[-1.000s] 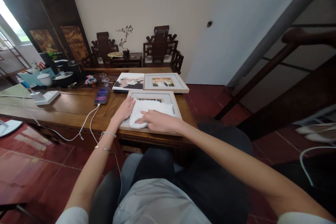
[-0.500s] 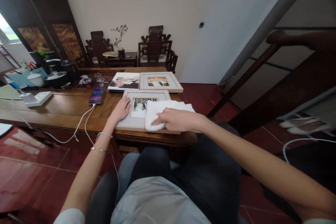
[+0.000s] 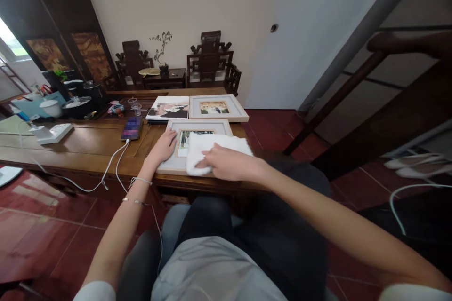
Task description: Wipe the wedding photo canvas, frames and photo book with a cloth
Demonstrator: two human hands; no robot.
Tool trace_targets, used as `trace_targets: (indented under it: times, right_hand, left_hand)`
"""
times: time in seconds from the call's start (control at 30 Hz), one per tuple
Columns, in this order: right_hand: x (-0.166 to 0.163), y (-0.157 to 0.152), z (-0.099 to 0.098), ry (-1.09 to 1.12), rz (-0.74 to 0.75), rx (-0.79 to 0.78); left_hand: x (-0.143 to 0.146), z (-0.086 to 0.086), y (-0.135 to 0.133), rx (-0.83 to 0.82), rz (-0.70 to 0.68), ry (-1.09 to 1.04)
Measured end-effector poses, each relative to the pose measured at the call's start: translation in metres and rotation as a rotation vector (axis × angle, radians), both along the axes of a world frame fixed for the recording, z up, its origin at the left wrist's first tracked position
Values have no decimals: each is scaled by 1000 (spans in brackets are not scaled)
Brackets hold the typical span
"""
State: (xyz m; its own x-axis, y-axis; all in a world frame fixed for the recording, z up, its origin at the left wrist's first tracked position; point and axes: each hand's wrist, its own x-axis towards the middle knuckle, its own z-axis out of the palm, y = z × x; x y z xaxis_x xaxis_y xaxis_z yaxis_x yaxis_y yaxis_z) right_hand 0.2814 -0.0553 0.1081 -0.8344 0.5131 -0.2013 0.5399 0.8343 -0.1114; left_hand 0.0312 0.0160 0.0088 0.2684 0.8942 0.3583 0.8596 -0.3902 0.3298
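Observation:
A pale wooden picture frame (image 3: 165, 167) lies flat on the table near its front edge, with a photo inside a light mat. My left hand (image 3: 164, 146) holds the frame by its left side, fingers bent over the border. Pressed onto the lower right of the frame is a white cloth (image 3: 226, 142), folded and fluffy. My right hand (image 3: 229, 162) is closed on this cloth, index finger stretched along it. The cloth hides the right part of the photo and most of the frame's right side.
Behind stand a second framed photo (image 3: 231, 102) and a photo album or book (image 3: 168, 107), both lying flat. To the left are a phone (image 3: 131, 128) on a white cable, a power strip (image 3: 55, 133) and a lidded pot (image 3: 76, 106). A wooden chair (image 3: 212, 61) stands by the wall.
My right hand and the cloth have slid left across the frame, covering more of the photo. The left hand stays on the frame's left side. The view has shifted slightly.

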Motion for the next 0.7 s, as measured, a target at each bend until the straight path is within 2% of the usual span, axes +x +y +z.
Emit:
trace_targets:
  times: [0.13,0.23,0.33,0.47,0.6,0.7]
  right_hand:
    - [39,-10,7,-84,-164,69]
    - [53,-6,-2,-67,-294,141]
    - [54,15,-17,-40,-418,200]
    - [48,62,-34,28,-534,270]
    - [29,106,-43,222,-552,379]
    - [-4,125,-47,326,-381,487]
  left_hand:
    - [-1,-3,2,-2,-6,24]
    - [-2,-6,4,-2,-13,29]
    - [-3,-8,6,-3,-23,30]
    - [-1,-5,4,-11,-22,27]
    - [0,-4,3,-21,-13,21]
    - [-1,-5,5,-10,-20,3]
